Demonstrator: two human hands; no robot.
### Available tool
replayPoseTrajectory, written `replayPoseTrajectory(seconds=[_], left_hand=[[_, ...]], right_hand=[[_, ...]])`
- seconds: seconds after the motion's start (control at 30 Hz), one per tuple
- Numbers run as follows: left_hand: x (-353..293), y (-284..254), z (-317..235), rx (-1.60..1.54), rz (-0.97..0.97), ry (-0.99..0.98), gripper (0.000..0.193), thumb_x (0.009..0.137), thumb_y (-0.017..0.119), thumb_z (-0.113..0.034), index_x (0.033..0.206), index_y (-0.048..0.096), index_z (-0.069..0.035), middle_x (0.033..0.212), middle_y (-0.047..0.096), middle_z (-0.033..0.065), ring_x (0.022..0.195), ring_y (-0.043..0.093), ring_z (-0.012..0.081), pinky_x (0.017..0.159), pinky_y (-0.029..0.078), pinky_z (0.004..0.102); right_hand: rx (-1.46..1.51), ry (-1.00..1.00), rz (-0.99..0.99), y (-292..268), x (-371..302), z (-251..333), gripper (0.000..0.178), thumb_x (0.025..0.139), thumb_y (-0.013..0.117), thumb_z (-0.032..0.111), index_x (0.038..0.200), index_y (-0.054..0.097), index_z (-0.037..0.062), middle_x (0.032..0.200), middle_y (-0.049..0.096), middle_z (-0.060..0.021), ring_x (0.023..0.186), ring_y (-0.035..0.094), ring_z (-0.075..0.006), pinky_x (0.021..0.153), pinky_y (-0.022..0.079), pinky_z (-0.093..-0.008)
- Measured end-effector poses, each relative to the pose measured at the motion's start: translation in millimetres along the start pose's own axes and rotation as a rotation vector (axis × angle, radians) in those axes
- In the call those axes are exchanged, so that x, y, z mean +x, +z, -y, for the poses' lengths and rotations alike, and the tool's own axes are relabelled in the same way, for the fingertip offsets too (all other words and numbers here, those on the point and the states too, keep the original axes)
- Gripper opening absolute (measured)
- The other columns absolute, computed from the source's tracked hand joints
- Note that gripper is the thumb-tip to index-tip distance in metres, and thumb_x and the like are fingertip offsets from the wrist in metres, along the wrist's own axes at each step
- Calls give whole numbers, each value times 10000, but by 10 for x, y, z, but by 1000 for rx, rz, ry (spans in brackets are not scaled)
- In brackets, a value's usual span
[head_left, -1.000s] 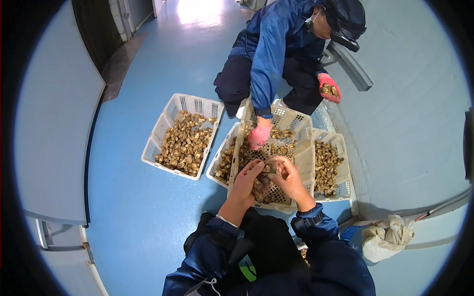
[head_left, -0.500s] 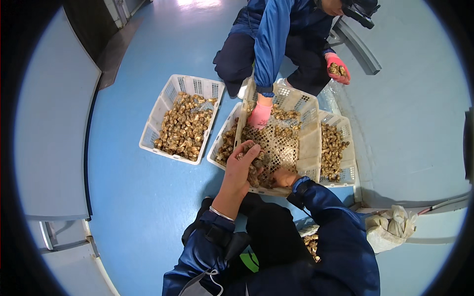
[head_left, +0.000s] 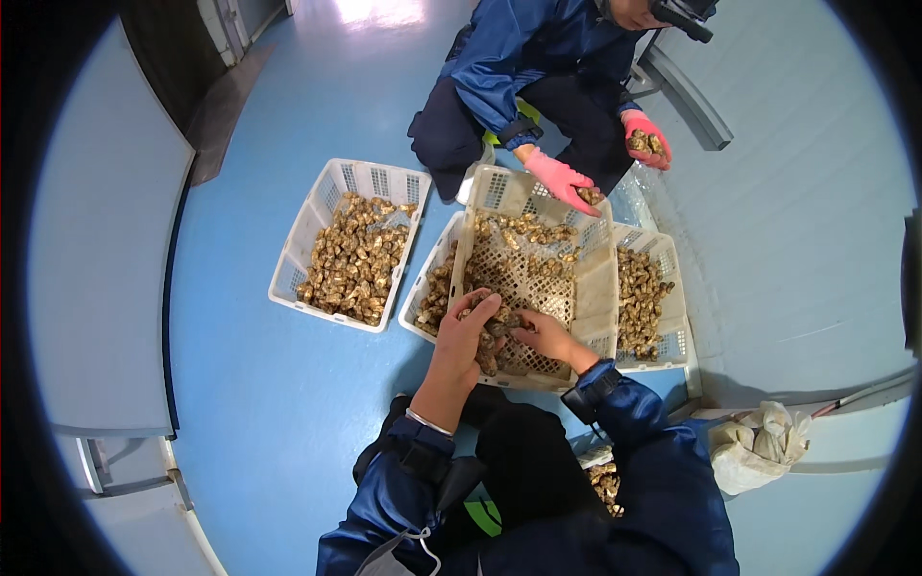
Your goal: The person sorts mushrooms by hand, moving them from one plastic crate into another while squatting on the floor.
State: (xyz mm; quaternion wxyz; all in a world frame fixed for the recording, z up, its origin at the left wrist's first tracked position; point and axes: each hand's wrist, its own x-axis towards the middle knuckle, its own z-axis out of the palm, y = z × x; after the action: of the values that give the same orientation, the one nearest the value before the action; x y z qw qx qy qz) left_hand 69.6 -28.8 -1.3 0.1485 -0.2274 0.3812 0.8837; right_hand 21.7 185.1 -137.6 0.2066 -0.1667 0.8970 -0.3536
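Observation:
My left hand [head_left: 457, 348] is cupped around a handful of brown lumps [head_left: 488, 353] that look like small mushrooms, over the near left corner of the upper white crate [head_left: 599, 278]. Against that handful, my right hand [head_left: 549, 338] has its fingers closed on a brown mushroom, partly hidden by the fingers. The crate has a slotted bottom, and loose brown mushrooms [head_left: 523, 228] lie mostly toward its far side. It rests on top of two other white crates, which also hold mushrooms.
A white crate [head_left: 279, 278] of mushrooms stands on the blue floor at left. Opposite me crouches a person with pink gloves [head_left: 567, 180], mushrooms in both hands. The wall runs along the right, near a whitish sack [head_left: 754, 449]. More brown pieces [head_left: 605, 485] lie beside my leg.
My right hand has risen from the crate's near edge to the handful in my left. The other person's gloved hand has lifted from the crate and moved right with mushrooms.

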Motion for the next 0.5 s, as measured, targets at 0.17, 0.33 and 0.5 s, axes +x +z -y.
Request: replayPoseTrajectory(seconds=[0.17, 0.33, 0.5], left_hand=[[-38, -20, -44, -5, -29, 16, 302, 839, 695, -193, 1094, 570, -88, 889, 637, -2, 744, 622, 102, 550, 496, 248], [-22, -48, -54, -35, 8, 37, 261, 844, 686, -194, 1064, 580, -101, 880, 636, -5, 732, 618, 97, 538, 489, 242], [-50, -73, -121, -44, -49, 77, 209, 865, 653, -228, 1034, 595, -119, 874, 620, -18, 725, 604, 107, 546, 465, 251]], right_hand=[[711, 59, -100, -153, -104, 623, 224, 948, 557, 183, 1100, 570, 18, 815, 503, 55, 755, 471, -51, 664, 408, -241], [999, 26, -140, -57, -252, 815, 193, 964, 521, 139, 1118, 573, 35, 932, 578, 45, 850, 503, -43, 763, 416, -216], [1035, -8, -163, 19, -305, 847, 183, 972, 493, 117, 1117, 573, 40, 1012, 603, 24, 908, 530, -56, 820, 441, -231]])
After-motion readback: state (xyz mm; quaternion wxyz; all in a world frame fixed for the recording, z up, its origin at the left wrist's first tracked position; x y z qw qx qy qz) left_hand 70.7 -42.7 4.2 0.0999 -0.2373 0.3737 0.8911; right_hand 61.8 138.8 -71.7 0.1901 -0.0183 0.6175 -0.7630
